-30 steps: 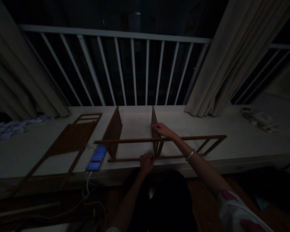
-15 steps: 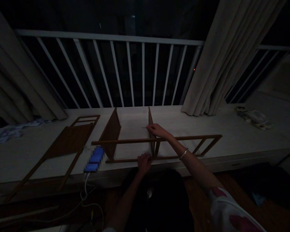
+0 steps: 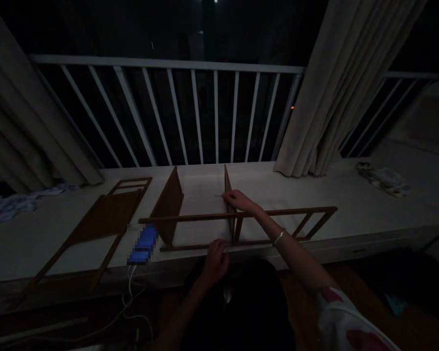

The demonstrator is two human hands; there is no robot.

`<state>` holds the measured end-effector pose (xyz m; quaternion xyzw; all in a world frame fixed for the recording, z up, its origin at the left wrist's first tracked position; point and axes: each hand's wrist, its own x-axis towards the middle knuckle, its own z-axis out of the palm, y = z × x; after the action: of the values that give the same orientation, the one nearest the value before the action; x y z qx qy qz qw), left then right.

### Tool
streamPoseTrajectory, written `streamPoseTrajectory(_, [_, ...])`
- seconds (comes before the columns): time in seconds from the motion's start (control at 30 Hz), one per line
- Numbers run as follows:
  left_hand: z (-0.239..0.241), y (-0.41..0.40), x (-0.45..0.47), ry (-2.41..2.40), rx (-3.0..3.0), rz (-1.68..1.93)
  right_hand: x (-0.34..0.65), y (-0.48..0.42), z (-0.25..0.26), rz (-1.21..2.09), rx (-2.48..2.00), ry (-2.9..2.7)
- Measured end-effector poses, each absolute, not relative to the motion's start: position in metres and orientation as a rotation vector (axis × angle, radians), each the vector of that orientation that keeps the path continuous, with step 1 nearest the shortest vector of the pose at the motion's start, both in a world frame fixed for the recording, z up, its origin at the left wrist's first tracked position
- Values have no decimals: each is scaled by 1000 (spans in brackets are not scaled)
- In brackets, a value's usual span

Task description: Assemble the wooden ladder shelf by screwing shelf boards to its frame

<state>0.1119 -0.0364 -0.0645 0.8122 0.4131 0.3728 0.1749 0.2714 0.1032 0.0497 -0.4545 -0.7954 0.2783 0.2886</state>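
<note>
A brown wooden frame (image 3: 205, 217) with two upright panels lies on its side on the white ledge. My right hand (image 3: 237, 200) reaches over its upper rail, beside the middle panel (image 3: 228, 183). The thumb and fingers pinch a thin rod (image 3: 218, 195) that points left; its exact kind is too dark to make out. In front of the lower rail is my left hand (image 3: 215, 263), its fingers curled. A small pale spot shows at its fingertips, too small to name.
Another wooden frame (image 3: 108, 214) lies at the left. A blurred blue thing (image 3: 143, 246) with a white cable (image 3: 129, 292) sits at the ledge's front edge. White railing (image 3: 168, 62) and curtains (image 3: 314, 97) stand behind. Some fabric (image 3: 384, 180) lies far right.
My left hand has drawn back from the lower rail towards my body. My right hand keeps its pinch on the thin rod in nearly the same place. The view has tilted slightly.
</note>
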Motion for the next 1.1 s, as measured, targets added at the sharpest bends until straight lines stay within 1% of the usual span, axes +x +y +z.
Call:
streamPoseTrajectory(0.1, [-2, -31, 112, 1106, 2233, 1405, 271, 103, 51, 760, -1230, -2095])
streamPoseTrajectory(0.17, [38, -14, 114, 1104, 2227, 1544, 271, 103, 51, 757, -1221, -2075])
streamPoseTrajectory(0.2, [55, -4, 116, 1108, 2287, 1492, 271, 103, 51, 752, -1208, -2067])
streamPoseTrajectory(0.23, [68, 6, 118, 1083, 2405, 1366, 271, 103, 51, 749, -1190, -2059])
streamPoseTrajectory(0.3, [84, 25, 121, 899, 2697, 1011, 271, 104, 51, 752, -1154, -2039])
streamPoseTrajectory(0.37, [86, 37, 125, 752, 2868, 770, 272, 105, 51, 775, -1119, -2016])
streamPoseTrajectory(0.43, [81, 42, 126, 716, 2940, 690, 273, 106, 50, 798, -1096, -1988])
streamPoseTrajectory(0.63, [61, 43, 122, 768, 2890, 797, 273, 108, 47, 785, -1122, -1985])
streamPoseTrajectory(0.87, [60, 49, 121, 718, 2743, 866, 271, 106, 47, 825, -1054, -1947])
streamPoseTrajectory(0.97, [59, 51, 121, 715, 2665, 856, 272, 107, 50, 693, -1102, -1851])
streamPoseTrajectory(1.1, [55, 53, 120, 705, 2600, 873, 280, 100, 64, 347, -1175, -1527])
